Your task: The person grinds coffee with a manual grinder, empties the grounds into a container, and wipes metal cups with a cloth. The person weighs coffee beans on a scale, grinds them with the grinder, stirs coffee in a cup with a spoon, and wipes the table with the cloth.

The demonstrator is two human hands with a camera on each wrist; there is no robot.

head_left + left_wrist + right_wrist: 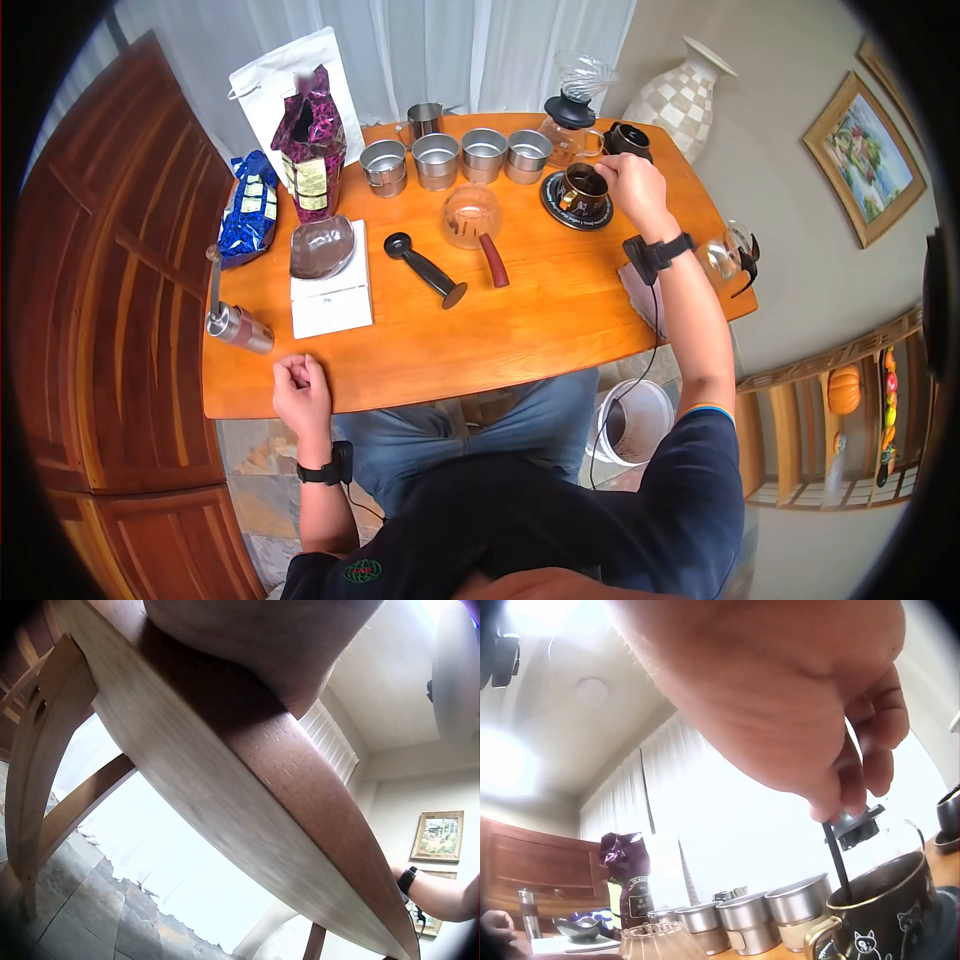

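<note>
My right hand (636,186) pinches the upper end of a thin dark stirring stick (838,862) between thumb and fingers. The stick's lower end goes into a black cup (889,919) with white cat drawings and a gold handle, and the rim hides its tip. This cup stands on a dark round saucer (553,208) with lettering. At the table's front left edge rests my left hand (301,392), fingers loosely curled and holding nothing. Nearest to it is a hand coffee grinder (240,330) of metal with a crank.
Several metal cups (436,160) line the back, beside a glass server with dripper (572,112). Midtable lie a black scoop (425,270) and a glass pot with a red handle (494,260). A grey dish (322,247) sits on a white scale (332,312). Coffee bags (312,160) stand left.
</note>
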